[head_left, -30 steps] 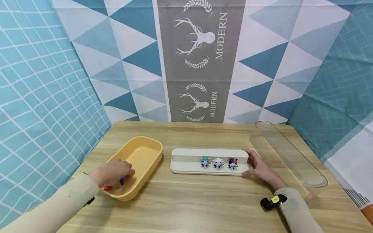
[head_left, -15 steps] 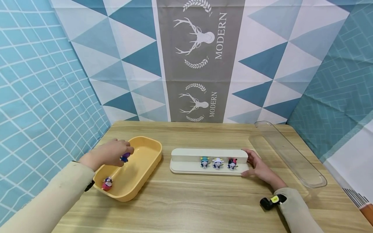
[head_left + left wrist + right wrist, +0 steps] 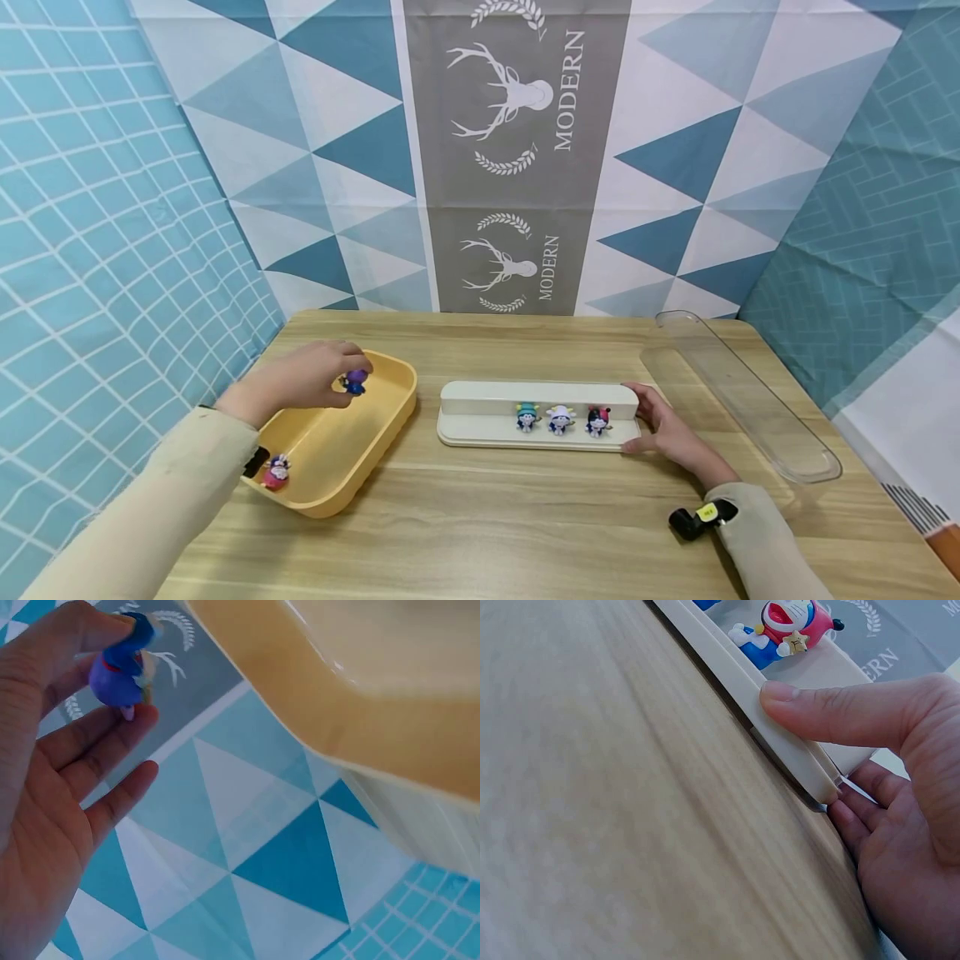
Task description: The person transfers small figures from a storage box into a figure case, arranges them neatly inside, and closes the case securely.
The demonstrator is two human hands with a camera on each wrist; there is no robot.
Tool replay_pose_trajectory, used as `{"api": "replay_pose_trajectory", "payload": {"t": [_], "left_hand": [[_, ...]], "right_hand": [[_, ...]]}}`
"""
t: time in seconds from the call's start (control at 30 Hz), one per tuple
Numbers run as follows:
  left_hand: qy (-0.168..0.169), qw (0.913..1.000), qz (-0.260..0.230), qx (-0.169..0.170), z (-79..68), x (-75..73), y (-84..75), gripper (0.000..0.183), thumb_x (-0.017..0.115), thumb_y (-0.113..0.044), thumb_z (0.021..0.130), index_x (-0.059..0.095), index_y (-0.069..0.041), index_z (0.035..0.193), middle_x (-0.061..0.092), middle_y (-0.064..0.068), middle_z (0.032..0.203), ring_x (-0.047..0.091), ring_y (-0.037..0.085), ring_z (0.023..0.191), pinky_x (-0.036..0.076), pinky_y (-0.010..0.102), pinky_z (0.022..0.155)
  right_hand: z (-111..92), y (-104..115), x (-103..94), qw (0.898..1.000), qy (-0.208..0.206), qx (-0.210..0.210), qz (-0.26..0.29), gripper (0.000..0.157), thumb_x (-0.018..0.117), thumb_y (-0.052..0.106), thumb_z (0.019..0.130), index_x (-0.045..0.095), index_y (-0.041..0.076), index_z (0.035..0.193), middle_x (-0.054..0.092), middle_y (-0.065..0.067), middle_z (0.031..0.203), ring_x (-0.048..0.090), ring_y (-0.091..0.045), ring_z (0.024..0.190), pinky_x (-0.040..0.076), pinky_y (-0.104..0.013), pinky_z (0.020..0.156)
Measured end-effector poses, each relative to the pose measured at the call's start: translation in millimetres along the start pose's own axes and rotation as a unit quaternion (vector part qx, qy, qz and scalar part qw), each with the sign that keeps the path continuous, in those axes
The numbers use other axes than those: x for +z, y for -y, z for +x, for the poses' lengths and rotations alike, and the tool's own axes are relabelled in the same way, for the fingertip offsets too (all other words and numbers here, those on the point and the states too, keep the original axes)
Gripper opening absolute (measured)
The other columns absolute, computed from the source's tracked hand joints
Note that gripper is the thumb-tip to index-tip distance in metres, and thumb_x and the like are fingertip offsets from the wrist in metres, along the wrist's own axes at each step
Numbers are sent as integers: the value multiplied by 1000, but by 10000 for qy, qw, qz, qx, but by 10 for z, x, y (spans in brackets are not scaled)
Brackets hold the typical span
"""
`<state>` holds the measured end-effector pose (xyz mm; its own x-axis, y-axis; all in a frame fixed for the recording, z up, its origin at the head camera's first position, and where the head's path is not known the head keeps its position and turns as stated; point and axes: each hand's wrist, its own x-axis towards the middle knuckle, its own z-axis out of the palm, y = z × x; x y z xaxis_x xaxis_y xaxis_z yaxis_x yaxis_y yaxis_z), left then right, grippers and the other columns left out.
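Above the yellow tray (image 3: 405, 400), my left hand (image 3: 303, 379) pinches a small purple-and-blue figurine (image 3: 354, 382); the left wrist view shows this figurine (image 3: 124, 667) between thumb and fingertips. A pink figurine (image 3: 276, 472) lies in the tray's near corner. My right hand (image 3: 671, 437) grips the right end of a white stepped display stand (image 3: 480, 427), its thumb on the front edge (image 3: 780, 694). On the stand's lower step stand a green-hatted figurine (image 3: 527, 417), a white-hatted figurine (image 3: 559, 420) and a red-and-black-hatted figurine (image 3: 597, 422).
A long clear plastic cover (image 3: 750, 396) lies on the wooden table (image 3: 510, 525) to the right of the stand. Patterned cloth (image 3: 360, 167) hangs behind the table and along both sides.
My left hand has lifted the purple-and-blue figurine out of the tray and moved it up and to the right. The pink figurine has come into full sight. My right hand stays put.
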<state>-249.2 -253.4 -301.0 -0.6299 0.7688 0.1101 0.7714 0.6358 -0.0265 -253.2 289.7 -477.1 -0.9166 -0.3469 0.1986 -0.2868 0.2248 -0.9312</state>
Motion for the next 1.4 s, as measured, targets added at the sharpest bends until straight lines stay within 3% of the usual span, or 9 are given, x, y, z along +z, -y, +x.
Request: {"api": "replay_pose_trajectory", "payload": {"t": [0.37,0.57,0.67,0.8,0.9,1.07,1.13,1.23,1.4], "left_hand": [[-554,9870,-1502,-122,193,45,-89,32,72,-14,89,66,-5,119,66,-2,108,60,16,97,52,45,88],[-906,9568,-2731,-412,253,129,-147,37,68,-9,94,61,-1,129,67,5,115,62,21,105,53,39,90],[-1055,9192,-3737,-651,285,169,-190,37,62,-7,97,57,2,132,65,11,118,62,22,107,53,32,89],[-1335,8524,-4979,-879,339,223,-256,36,55,-6,101,51,7,134,63,14,122,63,15,105,53,26,87],[-1492,7961,-5815,-760,388,294,-302,34,48,-5,103,47,9,135,61,15,126,64,14,107,53,29,90],[-1445,6952,-7009,-676,464,419,-418,29,39,-9,107,50,-6,133,60,12,132,60,21,116,51,32,94],[-1428,6616,-7324,-737,497,454,-477,27,37,-11,108,49,-10,132,62,9,131,60,22,116,51,31,93],[-1455,6245,-7633,-783,555,502,-558,27,34,-11,108,46,-9,132,65,3,126,62,20,112,52,30,91],[-1421,5842,-7957,-733,629,601,-655,34,32,-14,108,37,-9,142,61,3,130,61,17,110,51,30,91]], "right_hand": [[8,-2,0,10000,-59,-3,-30,97,85,-10,68,29,-5,147,43,-30,142,45,5,118,31,-10,99],[17,-17,4,9998,-59,133,-162,99,86,-8,67,29,-3,148,42,-28,144,43,6,119,30,-9,99],[16,-18,9,9997,-62,169,-174,99,86,-7,67,29,-2,149,42,-27,145,43,7,119,30,-9,99],[7,-8,12,9997,-65,135,-193,98,85,-8,68,29,-3,148,42,-29,144,43,5,119,30,-10,99],[1,2,11,9995,-78,201,-224,98,85,-7,69,29,-3,148,42,-28,145,42,5,120,30,-10,99],[1,-3,16,9992,-84,325,-230,99,86,-6,68,29,-1,149,41,-26,146,41,6,120,29,-8,99],[1,-6,18,9992,-75,326,-230,99,86,-6,68,29,-1,149,41,-26,146,41,6,120,29,-8,99],[2,-3,18,9991,-68,340,-244,99,86,-5,68,29,-1,149,42,-26,146,41,5,120,29,-8,99],[7,-1,21,9993,-70,301,-214,99,86,-6,68,28,-1,149,42,-26,145,42,5,119,29,-8,98]]}}
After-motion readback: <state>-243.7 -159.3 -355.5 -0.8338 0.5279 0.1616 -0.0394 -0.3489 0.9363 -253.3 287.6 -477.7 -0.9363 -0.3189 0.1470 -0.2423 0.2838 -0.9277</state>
